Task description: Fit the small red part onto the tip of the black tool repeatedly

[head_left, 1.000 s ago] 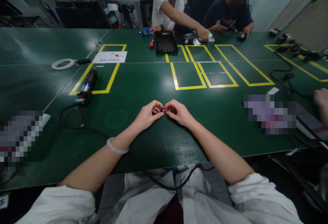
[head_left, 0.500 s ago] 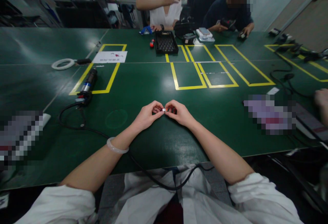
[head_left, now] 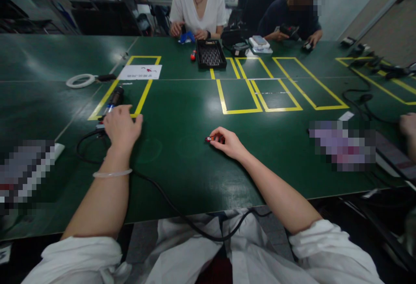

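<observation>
My right hand (head_left: pixel 229 142) is closed over the middle of the green table, pinching a small red and orange part (head_left: pixel 208 139) between thumb and fingertips. The part is too small to name more exactly. At the left, my left hand (head_left: pixel 121 126) reaches over a black corded cylindrical tool (head_left: pixel 116 95) that looks like an electric screwdriver. Its thumb is held apart from the fingers, and the hand hides the tool's near end. Whether the fingertips touch the tool I cannot tell.
A black cable (head_left: pixel 159 191) runs from the tool to my lap. Yellow tape (head_left: pixel 242 111) marks rectangles on the table. Further off are a black tray (head_left: pixel 212 65), a red object (head_left: pixel 193 55), a printed sheet (head_left: pixel 139 72) and a white ring (head_left: pixel 80 81). Co-workers sit opposite.
My left hand has left the small part and moved left to the black tool. My right hand stays in place, keeping the part. The co-worker opposite has lowered an arm.
</observation>
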Tool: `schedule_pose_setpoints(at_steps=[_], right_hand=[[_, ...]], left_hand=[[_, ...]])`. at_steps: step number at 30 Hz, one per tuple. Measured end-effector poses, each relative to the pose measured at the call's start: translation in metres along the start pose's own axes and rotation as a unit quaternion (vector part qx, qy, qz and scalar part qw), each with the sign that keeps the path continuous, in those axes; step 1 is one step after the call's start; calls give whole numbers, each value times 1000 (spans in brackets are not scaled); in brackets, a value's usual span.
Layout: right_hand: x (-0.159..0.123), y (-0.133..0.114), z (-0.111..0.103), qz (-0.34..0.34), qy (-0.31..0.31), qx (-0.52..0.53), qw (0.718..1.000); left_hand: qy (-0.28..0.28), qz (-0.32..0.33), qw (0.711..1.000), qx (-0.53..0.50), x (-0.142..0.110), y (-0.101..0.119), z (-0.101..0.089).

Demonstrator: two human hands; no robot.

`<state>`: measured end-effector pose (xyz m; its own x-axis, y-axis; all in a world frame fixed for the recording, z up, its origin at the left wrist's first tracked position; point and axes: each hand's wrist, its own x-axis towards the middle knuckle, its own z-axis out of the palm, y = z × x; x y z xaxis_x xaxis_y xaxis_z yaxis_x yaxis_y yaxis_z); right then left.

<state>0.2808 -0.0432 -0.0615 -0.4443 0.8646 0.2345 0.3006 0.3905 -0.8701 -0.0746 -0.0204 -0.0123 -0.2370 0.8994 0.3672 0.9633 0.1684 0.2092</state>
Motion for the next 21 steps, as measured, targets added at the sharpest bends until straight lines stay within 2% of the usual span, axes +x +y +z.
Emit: schedule_pose_setpoints(at_steps=[2,5,8,14,20,21], right_hand=[[0,0,1,3,-1,1,1000],[0,0,1,5,-2,0,1000],[0,-1,1,6,-1,-1,1000],[0,-4,0,8,0,4,1000],[0,-4,0,12,-2,4,1000],[0,-4,0,12,-1,4,1000]], left_hand=[[5,-68,996,52,5,-27,-2],[-68,-131,986,79,8,-52,-3],[-114,-139,980,88,13,-62,-4],[-143,-189,966,102,22,-70,-8],[-142,-156,973,96,23,-77,-7],[-141,-129,979,77,23,-79,-5]])
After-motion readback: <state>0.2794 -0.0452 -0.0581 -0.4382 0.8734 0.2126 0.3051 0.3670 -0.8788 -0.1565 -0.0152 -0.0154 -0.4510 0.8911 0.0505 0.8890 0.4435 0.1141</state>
